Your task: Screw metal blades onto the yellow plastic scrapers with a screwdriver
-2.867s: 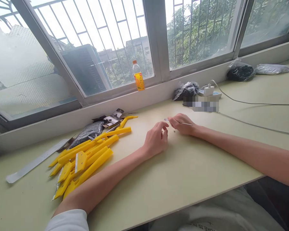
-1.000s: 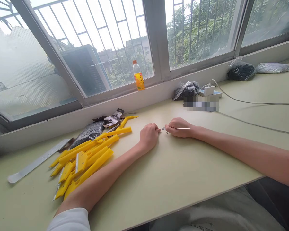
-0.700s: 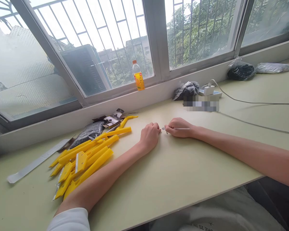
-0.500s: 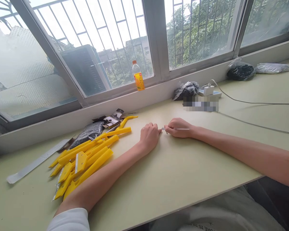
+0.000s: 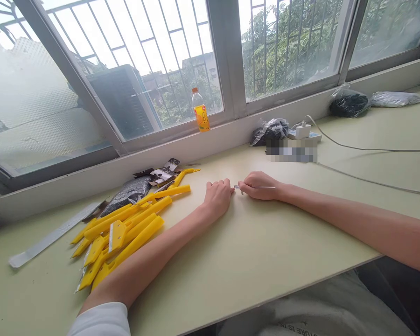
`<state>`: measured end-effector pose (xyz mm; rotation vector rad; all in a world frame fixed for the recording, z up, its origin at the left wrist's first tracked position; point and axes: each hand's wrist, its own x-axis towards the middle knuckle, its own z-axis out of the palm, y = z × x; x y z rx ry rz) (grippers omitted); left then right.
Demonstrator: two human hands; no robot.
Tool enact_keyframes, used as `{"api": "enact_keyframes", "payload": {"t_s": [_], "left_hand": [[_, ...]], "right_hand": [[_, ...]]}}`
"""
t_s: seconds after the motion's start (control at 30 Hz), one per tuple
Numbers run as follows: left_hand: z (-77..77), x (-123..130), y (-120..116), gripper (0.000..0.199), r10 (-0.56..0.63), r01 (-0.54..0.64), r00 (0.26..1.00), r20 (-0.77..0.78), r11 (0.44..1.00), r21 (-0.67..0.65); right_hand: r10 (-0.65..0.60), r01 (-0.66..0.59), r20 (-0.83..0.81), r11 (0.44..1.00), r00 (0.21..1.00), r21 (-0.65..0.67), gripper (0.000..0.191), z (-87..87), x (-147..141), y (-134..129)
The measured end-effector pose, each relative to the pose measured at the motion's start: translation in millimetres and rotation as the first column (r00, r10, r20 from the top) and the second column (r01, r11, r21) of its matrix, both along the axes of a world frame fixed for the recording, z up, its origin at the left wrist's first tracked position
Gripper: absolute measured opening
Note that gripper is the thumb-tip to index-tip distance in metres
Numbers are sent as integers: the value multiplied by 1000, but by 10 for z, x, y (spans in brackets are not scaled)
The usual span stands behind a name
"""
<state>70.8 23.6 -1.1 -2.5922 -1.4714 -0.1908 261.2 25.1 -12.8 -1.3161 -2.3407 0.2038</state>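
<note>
Metal, thin and rod-like, the tool [image 5: 257, 187] is pinched in the closed right hand [image 5: 261, 185], resting on the pale green table [image 5: 252, 252]. Its tip is met by the curled left hand [image 5: 217, 197]; any part held there cannot be discerned. Yellow scrapers [image 5: 126, 226] are piled well left.

Thin shiny metal tool [image 5: 262, 187], glossy yellow plastic scrapers [image 5: 126, 224], crinkled black plastic bags [image 5: 271, 130], smooth matt pale-green counter [image 5: 252, 252], clear plastic bottle [image 5: 200, 111], dull grey metal strip [image 5: 52, 235]
</note>
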Motion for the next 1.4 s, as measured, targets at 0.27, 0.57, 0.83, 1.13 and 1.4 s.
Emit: {"api": "enact_keyframes", "payload": {"t_s": [0.27, 0.57, 0.83, 1.13, 1.4], "left_hand": [[16, 7, -8, 26, -8, 8, 1000, -17, 1000, -17], [-48, -1, 33, 46, 5, 0, 988, -155, 999, 33], [25, 21, -33, 50, -66, 83, 965, -255, 995, 59], [77, 39, -104, 41, -122, 142, 951, -283, 989, 51], [39, 29, -82, 39, -203, 254, 923, -327, 960, 121]], "right_hand": [[13, -13, -10, 1000, 1000, 3, 63, 10, -5, -15], [23, -23, -15, 999, 1000, 38, 66, -44, 4, 39], [24, -23, -18, 999, 1000, 35, 66, -54, 5, 51], [19, -18, -29, 999, 999, 27, 67, -55, 6, 50], [47, -45, -55, 998, 997, 35, 68, -58, 8, 53]]}}
